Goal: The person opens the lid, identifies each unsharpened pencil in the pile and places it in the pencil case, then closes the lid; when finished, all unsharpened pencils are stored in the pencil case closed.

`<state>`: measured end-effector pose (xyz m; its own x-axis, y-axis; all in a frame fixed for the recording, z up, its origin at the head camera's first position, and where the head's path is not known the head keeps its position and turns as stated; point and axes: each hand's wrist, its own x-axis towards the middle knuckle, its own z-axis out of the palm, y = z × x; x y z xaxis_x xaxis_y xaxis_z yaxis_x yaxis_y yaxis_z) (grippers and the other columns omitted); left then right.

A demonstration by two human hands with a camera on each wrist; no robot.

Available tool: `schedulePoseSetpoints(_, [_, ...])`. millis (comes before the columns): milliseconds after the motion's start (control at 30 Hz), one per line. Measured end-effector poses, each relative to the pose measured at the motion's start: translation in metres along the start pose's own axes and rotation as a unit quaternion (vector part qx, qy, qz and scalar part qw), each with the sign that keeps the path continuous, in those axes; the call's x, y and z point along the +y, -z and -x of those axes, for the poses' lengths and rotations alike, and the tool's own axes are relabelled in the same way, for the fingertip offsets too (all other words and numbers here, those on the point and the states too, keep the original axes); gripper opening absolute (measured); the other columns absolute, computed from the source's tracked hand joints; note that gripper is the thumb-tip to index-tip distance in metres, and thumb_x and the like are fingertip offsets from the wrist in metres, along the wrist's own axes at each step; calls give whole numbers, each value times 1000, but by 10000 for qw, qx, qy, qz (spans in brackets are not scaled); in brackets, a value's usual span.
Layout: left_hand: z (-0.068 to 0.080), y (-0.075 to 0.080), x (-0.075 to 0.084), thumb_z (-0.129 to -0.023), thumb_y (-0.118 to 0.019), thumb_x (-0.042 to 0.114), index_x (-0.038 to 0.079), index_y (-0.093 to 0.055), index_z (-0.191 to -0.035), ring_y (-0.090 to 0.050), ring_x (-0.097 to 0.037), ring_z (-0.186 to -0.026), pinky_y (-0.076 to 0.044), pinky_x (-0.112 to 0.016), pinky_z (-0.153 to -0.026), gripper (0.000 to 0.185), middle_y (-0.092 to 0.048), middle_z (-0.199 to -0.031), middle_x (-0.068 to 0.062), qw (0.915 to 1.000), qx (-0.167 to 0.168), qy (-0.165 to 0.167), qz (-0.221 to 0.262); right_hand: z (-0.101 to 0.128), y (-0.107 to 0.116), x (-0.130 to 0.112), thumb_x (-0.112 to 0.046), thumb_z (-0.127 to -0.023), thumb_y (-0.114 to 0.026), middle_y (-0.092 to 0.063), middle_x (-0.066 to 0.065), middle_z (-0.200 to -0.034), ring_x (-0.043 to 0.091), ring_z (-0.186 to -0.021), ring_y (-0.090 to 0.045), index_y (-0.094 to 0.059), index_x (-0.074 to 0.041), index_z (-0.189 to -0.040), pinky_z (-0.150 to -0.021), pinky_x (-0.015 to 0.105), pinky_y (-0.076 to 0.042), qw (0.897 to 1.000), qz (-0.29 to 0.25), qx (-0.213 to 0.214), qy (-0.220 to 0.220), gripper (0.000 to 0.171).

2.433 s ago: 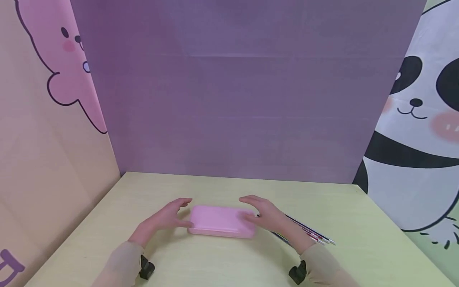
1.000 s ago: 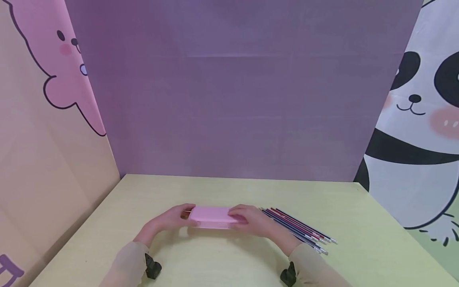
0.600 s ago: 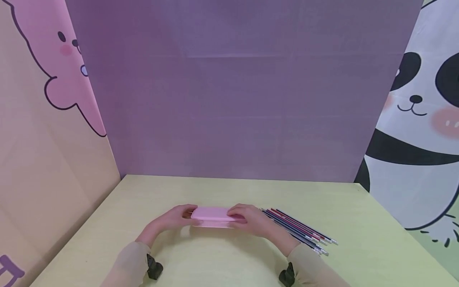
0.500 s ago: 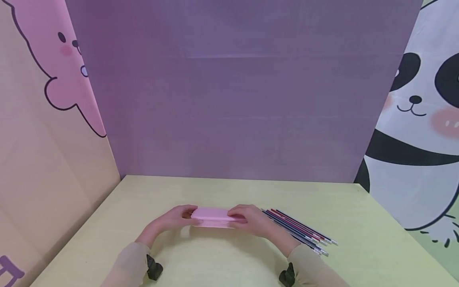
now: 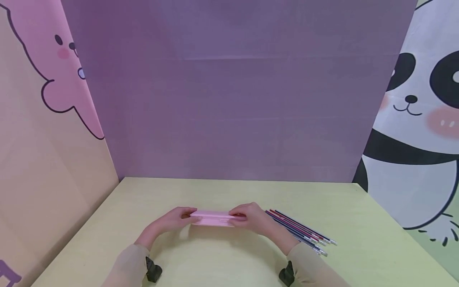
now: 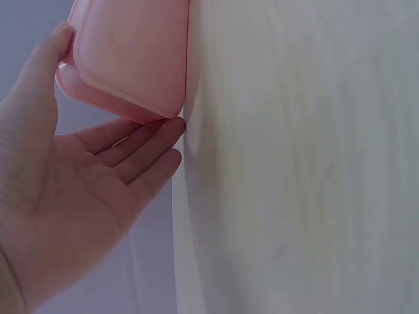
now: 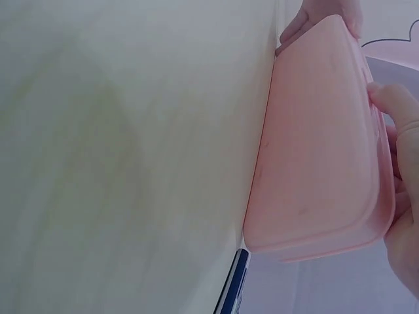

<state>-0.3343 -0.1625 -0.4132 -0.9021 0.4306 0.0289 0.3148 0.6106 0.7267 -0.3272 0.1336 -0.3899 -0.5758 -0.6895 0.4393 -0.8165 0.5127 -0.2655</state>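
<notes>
A pink plastic pencil case (image 5: 214, 219) stands on the table in front of me, its long near side facing me. My left hand (image 5: 173, 220) holds its left end, thumb at the near side; in the left wrist view the fingers (image 6: 147, 154) reach under the rounded end. At the other end my right hand (image 5: 255, 219) grips the case, fingers over the top and thumb on the near side. The right wrist view shows that thumb (image 7: 391, 98) at the seam along the case's edge. What is inside the case is hidden.
Several dark blue and red pencils (image 5: 299, 229) with pale ends lie slantwise right of the case, partly behind my right forearm. The pale wooden table (image 5: 222, 263) ends at a purple backdrop (image 5: 229, 99). Printed cartoon walls rise on both sides.
Both hands have closed in from beside the flat-lying case and now hold its ends. Its top shows as a thinner strip and its near side more. The right arm has shifted left, uncovering more pencils.
</notes>
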Motion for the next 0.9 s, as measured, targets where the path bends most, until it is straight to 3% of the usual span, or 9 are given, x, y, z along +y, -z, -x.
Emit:
schedulePoseSetpoints(167, [1,2,0,-89,-61,40,-3,-47,-135,-57,-25,-113,-47,-43,-97,64,-58,-128,-15,9999,-91,-67,58,-1,0,-1,-20,-83,-72,-73,8,-95,18,-86,-70,-73,-5,-99,-77,25,-57,9997,191,-8,172,22])
schedulePoseSetpoints(500, [-2,0,-2,-88,-60,46,3,-51,-133,-56,-23,-116,-47,-43,-98,63,-58,-129,-12,9997,28,216,56,-1,4,-3,-25,-84,-70,-73,5,-96,17,-87,-70,-73,-8,-100,-78,27,-57,9971,760,-3,87,23])
schedulePoseSetpoints(767, [-5,1,-2,-87,-63,43,0,-54,-130,-58,-20,-107,-49,-42,-93,61,-62,-120,-10,9997,36,214,-92,-3,2,-2,-21,-85,-69,-73,7,-90,15,-78,-71,-70,-3,-102,-72,22,-57,9876,1396,126,712,24])
schedulePoseSetpoints(900, [-6,2,0,-88,-62,42,2,-56,-127,-58,-18,-104,-48,-41,-93,56,-63,-117,-7,9994,35,254,-225,-4,1,-3,-19,-82,-72,-73,8,-87,14,-72,-70,-68,-3,-101,-68,20,-57,9761,1820,448,1098,25])
